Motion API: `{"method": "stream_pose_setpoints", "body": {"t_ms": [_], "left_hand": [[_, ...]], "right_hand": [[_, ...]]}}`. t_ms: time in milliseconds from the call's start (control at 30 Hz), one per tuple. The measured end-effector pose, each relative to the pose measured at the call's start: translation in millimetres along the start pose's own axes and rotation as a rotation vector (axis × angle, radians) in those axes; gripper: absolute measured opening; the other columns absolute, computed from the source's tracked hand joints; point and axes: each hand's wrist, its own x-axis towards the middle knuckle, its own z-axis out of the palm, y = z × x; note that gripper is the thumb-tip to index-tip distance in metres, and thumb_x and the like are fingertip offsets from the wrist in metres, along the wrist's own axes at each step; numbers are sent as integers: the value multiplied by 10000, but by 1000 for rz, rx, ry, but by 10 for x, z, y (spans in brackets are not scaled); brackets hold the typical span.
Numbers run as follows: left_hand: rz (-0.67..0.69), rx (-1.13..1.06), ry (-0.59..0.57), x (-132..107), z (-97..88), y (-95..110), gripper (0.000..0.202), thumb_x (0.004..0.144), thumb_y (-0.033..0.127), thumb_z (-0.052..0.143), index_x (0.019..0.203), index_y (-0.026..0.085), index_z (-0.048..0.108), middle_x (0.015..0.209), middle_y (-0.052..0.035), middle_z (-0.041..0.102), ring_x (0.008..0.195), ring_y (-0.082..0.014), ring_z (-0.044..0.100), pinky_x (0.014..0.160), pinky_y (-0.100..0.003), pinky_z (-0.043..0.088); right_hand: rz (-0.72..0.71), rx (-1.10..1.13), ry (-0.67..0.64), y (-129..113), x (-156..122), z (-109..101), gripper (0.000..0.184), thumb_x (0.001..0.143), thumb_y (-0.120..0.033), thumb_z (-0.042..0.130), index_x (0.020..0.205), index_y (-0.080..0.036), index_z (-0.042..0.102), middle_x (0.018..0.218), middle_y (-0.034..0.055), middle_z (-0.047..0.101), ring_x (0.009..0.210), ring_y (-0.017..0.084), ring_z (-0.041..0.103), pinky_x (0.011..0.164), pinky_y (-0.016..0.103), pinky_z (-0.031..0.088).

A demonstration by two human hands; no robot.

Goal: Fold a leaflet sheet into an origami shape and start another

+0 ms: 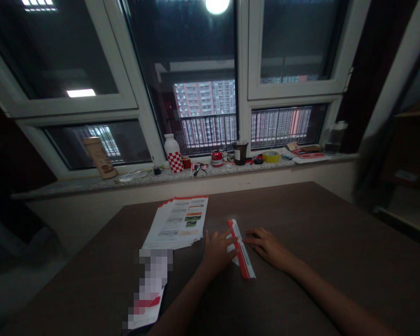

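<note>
A folded paper (pixel 244 261), white with a red-orange band along it, lies as a narrow strip on the brown table. My left hand (pixel 217 252) rests at its left side, fingers stretched apart, with fingertips on the paper. From the right, my right hand (pixel 268 246) reaches toward the strip's middle, fingers extended and slightly bent, its index fingertip at the paper's right edge. Neither hand grips the strip. Left of my left hand lies a stack of printed sheets (pixel 177 224) with orange top edges, slightly fanned.
A partly pixelated white and red item (pixel 149 301) lies at the table's (pixel 322 224) near left. Beyond the far edge, a stone windowsill (pixel 140 178) holds a checked bottle (pixel 174 156), a tan tumbler (pixel 100 158), a dark cup (pixel 240 153), yellow tape (pixel 270 157) and papers.
</note>
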Motion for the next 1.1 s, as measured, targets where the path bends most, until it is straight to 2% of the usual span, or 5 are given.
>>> {"method": "stream_pose_setpoints", "body": {"t_ms": [200, 567, 733, 933, 1100], "left_hand": [[1, -2, 20, -9, 3, -1, 354, 833, 465, 598, 1184, 421, 601, 1390, 68, 513, 1207, -345, 471, 1042, -729, 134], [-4, 12, 6, -39, -10, 33, 365, 859, 436, 552, 1222, 399, 572, 1397, 33, 509, 1232, -348, 451, 1039, -728, 141], [-10, 55, 44, -50, 45, 49, 367, 896, 510, 467, 1217, 371, 580, 1376, 21, 529, 1220, -334, 463, 1055, -704, 140], [-9, 92, 27, -52, 54, 39, 440, 881, 552, 483, 1305, 439, 493, 1423, 48, 476, 1238, -335, 441, 1059, -693, 151], [-25, 73, 35, -57, 51, 53, 401, 893, 527, 473, 1288, 464, 508, 1416, 59, 483, 1228, -335, 446, 1053, -698, 148]], "right_hand": [[17, -39, -21, -46, 16, -30, 392, 947, -237, 451, 1291, -403, 539, 1233, 50, 553, 1129, 233, 487, 958, 410, 408], [27, -71, -15, -47, 30, 9, 393, 936, -216, 459, 1275, -390, 555, 1218, 54, 551, 1122, 234, 479, 947, 401, 406], [38, -80, -36, -31, 44, 32, 395, 933, -214, 461, 1273, -393, 555, 1217, 54, 548, 1124, 237, 474, 948, 406, 397], [73, 43, 15, 33, 42, 71, 360, 950, -228, 438, 1244, -379, 581, 1210, 39, 563, 1119, 215, 489, 960, 382, 395], [85, 107, 32, 66, 47, 91, 331, 958, -242, 430, 1216, -349, 609, 1185, 42, 579, 1110, 211, 502, 964, 374, 397]]}}
